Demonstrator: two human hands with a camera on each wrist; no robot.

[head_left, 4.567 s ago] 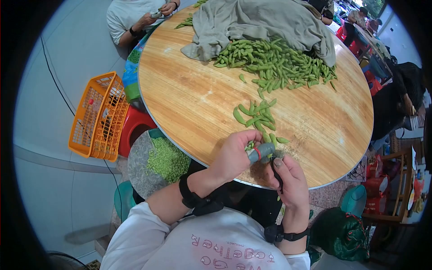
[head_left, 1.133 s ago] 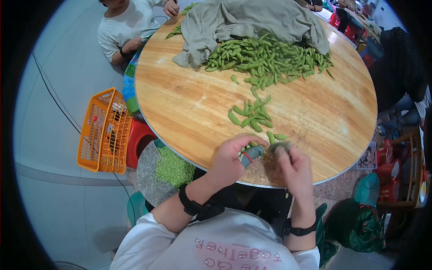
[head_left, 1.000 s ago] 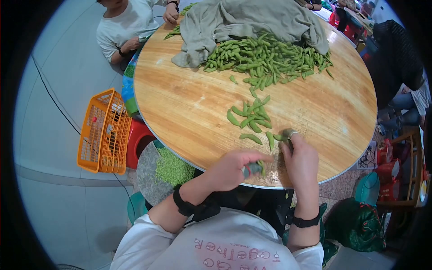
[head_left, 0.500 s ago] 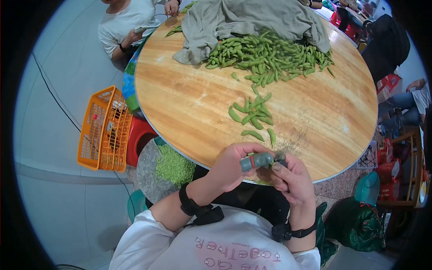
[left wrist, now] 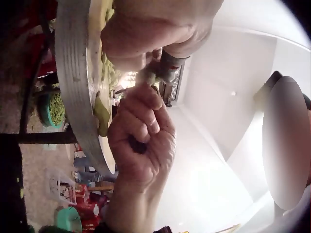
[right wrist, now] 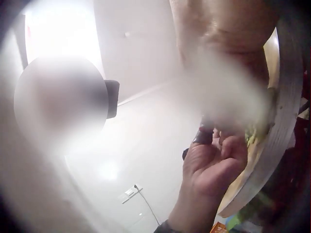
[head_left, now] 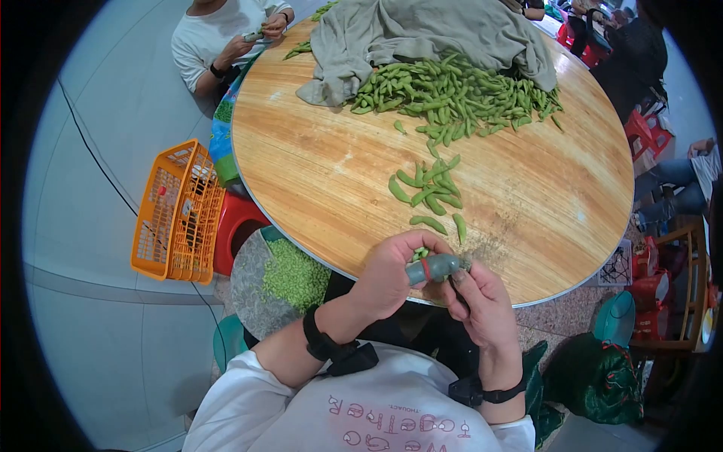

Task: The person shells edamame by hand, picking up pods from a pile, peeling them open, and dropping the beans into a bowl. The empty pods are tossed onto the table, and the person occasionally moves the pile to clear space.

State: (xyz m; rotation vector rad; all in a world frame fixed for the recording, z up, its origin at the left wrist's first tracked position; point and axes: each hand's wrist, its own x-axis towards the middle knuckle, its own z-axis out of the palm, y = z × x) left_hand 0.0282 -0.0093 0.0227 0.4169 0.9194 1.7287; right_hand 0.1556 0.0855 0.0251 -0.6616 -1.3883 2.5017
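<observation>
My left hand [head_left: 384, 280], in the head view, curls round several small green beans [head_left: 420, 255] over the table's near edge. Its thumb wears a grey-green cover [head_left: 431, 269] with a red band. My right hand [head_left: 486, 301] meets that thumb tip, its thumb and fingers pinched together. A slim dark object [left wrist: 138, 146] shows inside the right hand's curled fingers in the left wrist view; I cannot tell its kind. Just beyond the hands lie loose soybean pods [head_left: 428, 223], with a small cluster of pods [head_left: 426, 182] behind. The right wrist view is partly blurred.
A large heap of pods [head_left: 452, 98] lies under a grey cloth [head_left: 437, 38] on the round wooden table [head_left: 301, 166]. Shelled beans [head_left: 297, 275] fill a container below left. An orange crate [head_left: 177, 215] stands on a red stool [head_left: 237, 226]. Another person [head_left: 226, 45] sits across.
About a second ago my right hand reached to a pod on the table while the left blurred nearby. Both hands have since come together. One pod has left the tabletop.
</observation>
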